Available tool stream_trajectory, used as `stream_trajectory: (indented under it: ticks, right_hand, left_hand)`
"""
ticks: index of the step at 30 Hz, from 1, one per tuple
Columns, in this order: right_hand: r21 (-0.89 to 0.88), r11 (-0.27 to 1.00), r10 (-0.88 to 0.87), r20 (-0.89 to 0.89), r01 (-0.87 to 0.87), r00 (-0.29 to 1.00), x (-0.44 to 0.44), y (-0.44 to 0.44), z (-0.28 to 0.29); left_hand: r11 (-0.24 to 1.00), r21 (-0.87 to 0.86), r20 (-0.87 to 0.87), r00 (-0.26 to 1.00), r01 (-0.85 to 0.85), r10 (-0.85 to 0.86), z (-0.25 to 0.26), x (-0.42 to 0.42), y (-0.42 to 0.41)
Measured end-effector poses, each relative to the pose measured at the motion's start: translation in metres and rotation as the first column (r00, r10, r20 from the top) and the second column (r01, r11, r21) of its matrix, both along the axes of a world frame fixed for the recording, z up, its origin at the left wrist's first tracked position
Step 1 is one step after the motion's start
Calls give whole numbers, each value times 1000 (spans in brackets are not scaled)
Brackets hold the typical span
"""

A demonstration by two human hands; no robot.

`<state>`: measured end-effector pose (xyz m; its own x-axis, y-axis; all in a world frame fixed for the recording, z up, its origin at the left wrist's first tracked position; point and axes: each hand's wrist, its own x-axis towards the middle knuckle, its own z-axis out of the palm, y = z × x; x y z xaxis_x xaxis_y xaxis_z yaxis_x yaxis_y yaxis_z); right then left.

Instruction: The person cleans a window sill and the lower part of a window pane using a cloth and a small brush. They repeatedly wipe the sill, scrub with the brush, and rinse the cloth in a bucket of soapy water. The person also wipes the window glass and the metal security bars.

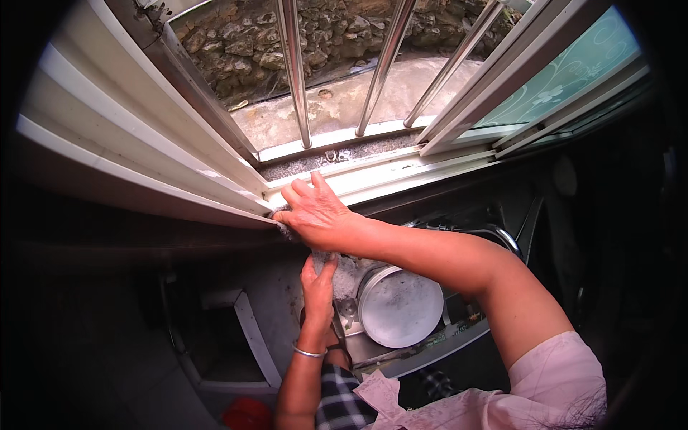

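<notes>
My right hand [317, 212] presses a wet greyish cloth [283, 228] into the lower left corner of the white window frame [371, 174], where the sill track meets the upright. Its index finger points up over the track. Lower down, my left hand [320, 282], with a bangle on its wrist, holds a pale, wet cloth or foamy end [324, 259] between thumb and fingers. Whether both hands hold the same cloth I cannot tell. To the right of my left hand, a round white basin [401, 307] of cloudy, sudsy water stands in the sink area, partly under my right forearm.
Upright metal bars [293, 75] stand outside the window, before a stone wall [236, 48]. A patterned glass pane [564, 80] is at right. A curved metal faucet [502, 236] lies beyond my right forearm. A red object [247, 414] sits low on the left.
</notes>
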<state>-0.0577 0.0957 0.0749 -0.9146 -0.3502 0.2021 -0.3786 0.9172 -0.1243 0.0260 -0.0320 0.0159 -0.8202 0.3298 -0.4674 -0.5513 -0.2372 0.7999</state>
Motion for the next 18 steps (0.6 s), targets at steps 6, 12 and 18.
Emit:
stream_trajectory:
  ticks: [6,12,18]
  right_hand:
    - [8,1000,-16,-27,16,1000,1,1,-5]
    - [-6,1000,6,-28,-6,1000,8,11,0]
    - [-10,1000,-26,-3,26,1000,21,21,-1]
  left_hand:
    - [999,-37,-22,1000,-4,3,6,1,6]
    - [1000,-12,5,1000,4,-4,7,-2,-3]
    - [1000,12,13,1000,-25,25,7,-4,-1]
